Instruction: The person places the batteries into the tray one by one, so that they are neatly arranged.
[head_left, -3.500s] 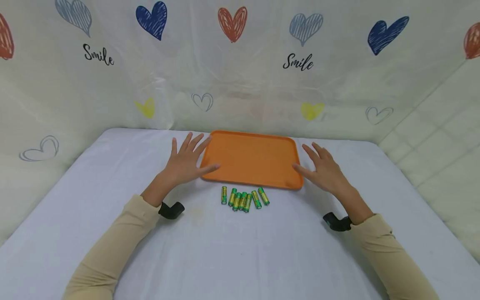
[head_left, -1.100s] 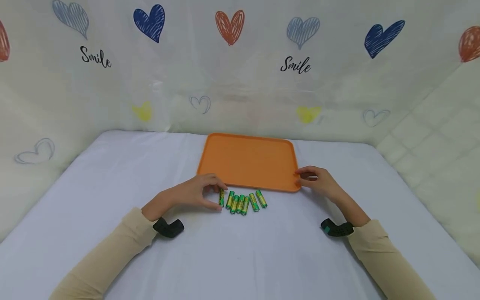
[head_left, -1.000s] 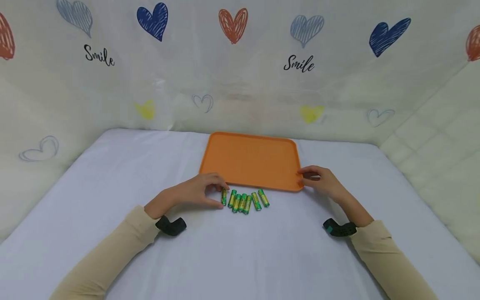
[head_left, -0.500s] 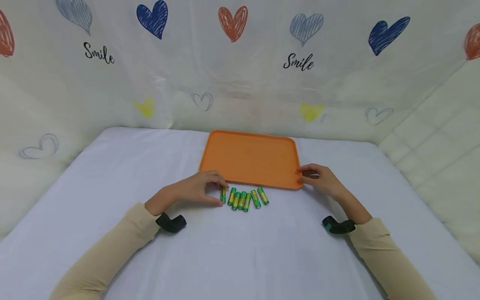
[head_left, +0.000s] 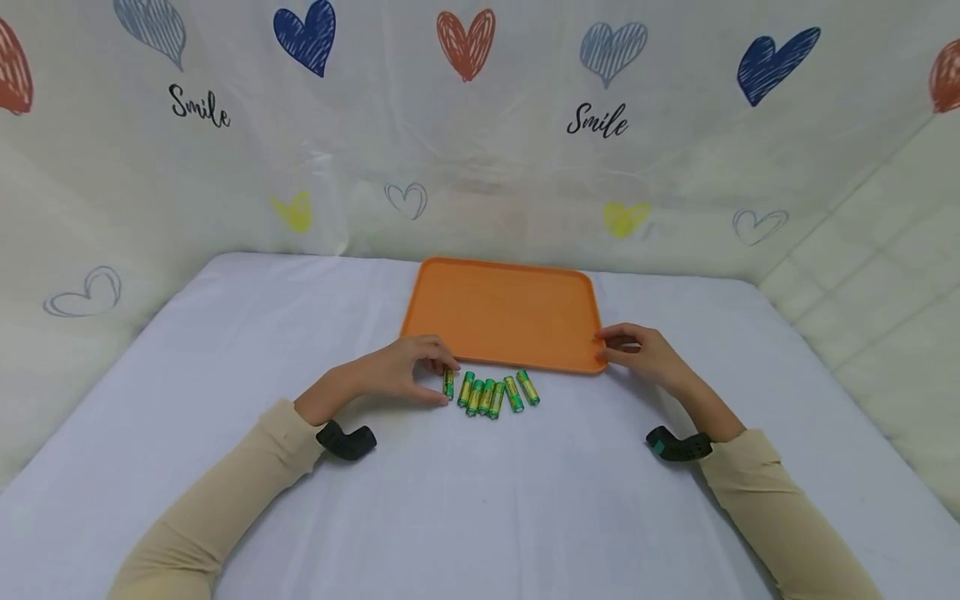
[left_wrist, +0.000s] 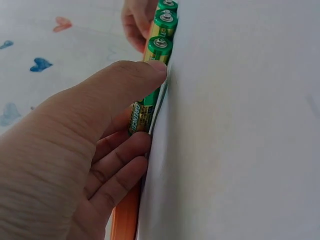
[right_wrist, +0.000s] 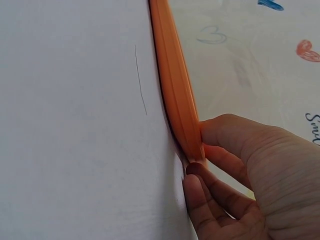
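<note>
Printed lettering. The pale backdrop (head_left: 510, 158) carries "Smile" twice in black script: the left print (head_left: 198, 106) above the far left corner of the table (head_left: 480, 500), the right print (head_left: 597, 121) above its far edge, right of the middle. In the right-wrist view, the frame cuts one such word (right_wrist: 313, 125) short. A battery (left_wrist: 141, 117) near the orange tray's (head_left: 525, 325) near edge reads "GREENCEL", its ending unclear. Print on the other batteries (head_left: 513, 394) is too small to read.
</note>
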